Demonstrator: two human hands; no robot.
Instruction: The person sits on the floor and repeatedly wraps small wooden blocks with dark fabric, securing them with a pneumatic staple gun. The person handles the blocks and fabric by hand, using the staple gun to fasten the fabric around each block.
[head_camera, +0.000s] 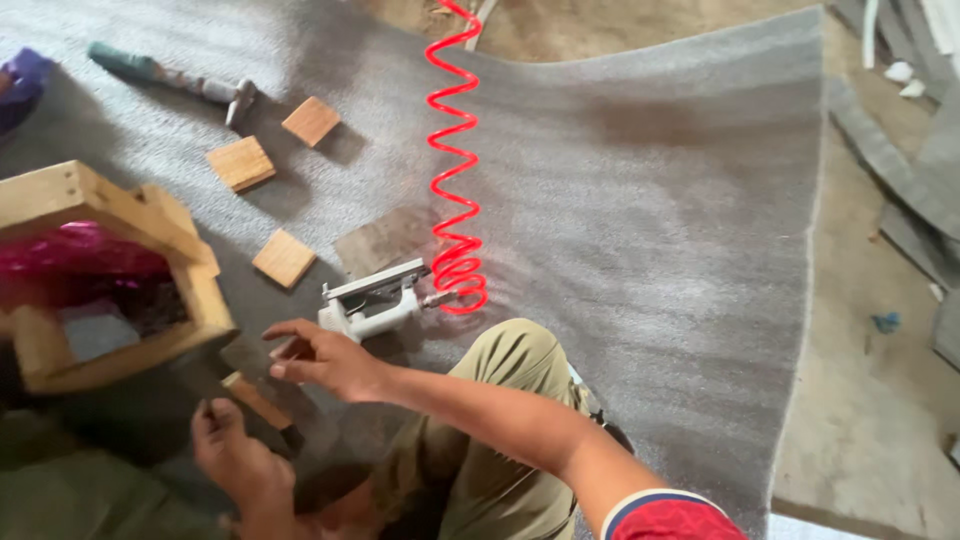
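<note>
On a wide sheet of grey felt-like fabric (640, 190) spread over a dusty concrete floor (860, 400), a person sits with one knee in olive trousers (500, 370) raised. The right hand (325, 358) reaches across the body toward the left; its fingers are half curled and loose, and they hold nothing that I can see. It hovers just beside a grey metal pneumatic stapler gun (372, 300), which lies on the fabric near the knee. I cannot tell if the fingertips touch the tool. A bright red coiled air hose (455, 150) is joined to the right end of the stapler and runs away up the fabric.

The left hand (235, 455) is lower in the picture, in shadow. Its fingers are closed around the end of a small narrow wooden stick (255, 400), which points up and left, toward the right hand.

To the left stands an open wooden frame of pale planks (120, 215), with a shiny magenta foil material (75, 255) and a grey piece inside it. Three small square wooden blocks (240, 163) lie apart from each other on the fabric above the stapler, and a flat dark brown square of board (385, 240) lies between them and the hose. Farther up is a hammer with a green handle (170, 77). At the right edge, long grey strips (900, 170) rest on the floor.
</note>
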